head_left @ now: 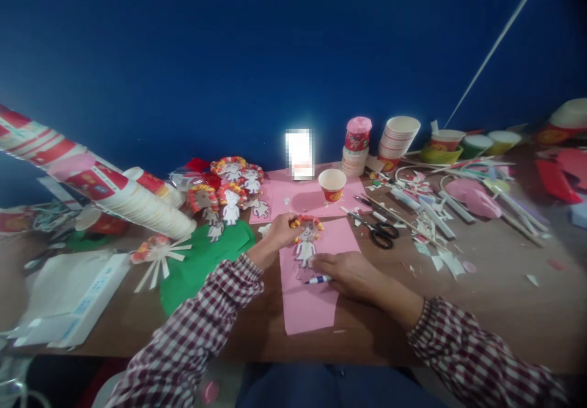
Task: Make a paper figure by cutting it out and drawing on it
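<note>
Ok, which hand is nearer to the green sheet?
Left. The left hand is just right of the green sheet; the right hand is farther right, with a pen.

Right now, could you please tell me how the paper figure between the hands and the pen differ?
The paper figure is a flat, pale cutout with a red and yellow ring at its head; the pen is slim, white and dark blue. The figure's head points up the picture, while the pen lies crosswise. Both are over the nearer pink sheet.
</note>
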Demonstrator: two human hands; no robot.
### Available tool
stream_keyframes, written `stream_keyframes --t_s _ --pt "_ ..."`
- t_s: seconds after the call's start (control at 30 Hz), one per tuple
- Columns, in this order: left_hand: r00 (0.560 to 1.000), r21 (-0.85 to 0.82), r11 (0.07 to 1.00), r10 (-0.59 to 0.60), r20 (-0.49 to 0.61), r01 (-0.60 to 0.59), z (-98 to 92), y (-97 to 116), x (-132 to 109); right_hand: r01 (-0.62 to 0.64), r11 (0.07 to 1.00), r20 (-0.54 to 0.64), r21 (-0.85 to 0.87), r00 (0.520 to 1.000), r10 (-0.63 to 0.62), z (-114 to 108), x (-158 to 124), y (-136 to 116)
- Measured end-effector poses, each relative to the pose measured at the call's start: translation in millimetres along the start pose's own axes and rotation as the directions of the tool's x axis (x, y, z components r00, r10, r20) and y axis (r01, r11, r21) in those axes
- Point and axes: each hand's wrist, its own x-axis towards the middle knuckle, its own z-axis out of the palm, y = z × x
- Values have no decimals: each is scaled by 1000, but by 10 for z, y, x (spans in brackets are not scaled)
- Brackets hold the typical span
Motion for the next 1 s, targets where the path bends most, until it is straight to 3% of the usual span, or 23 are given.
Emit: stream_keyframes --t_s 0.7,1.0 --pt "999 86 995 50 -8 -49 -67 -65 -10 -23 1000 -2 20 1000 23 -2 29 -19" --pt "1000 127 992 13 -6 -12 -66 -40 -31 -36 999 13 27 999 36 19 35 -6"
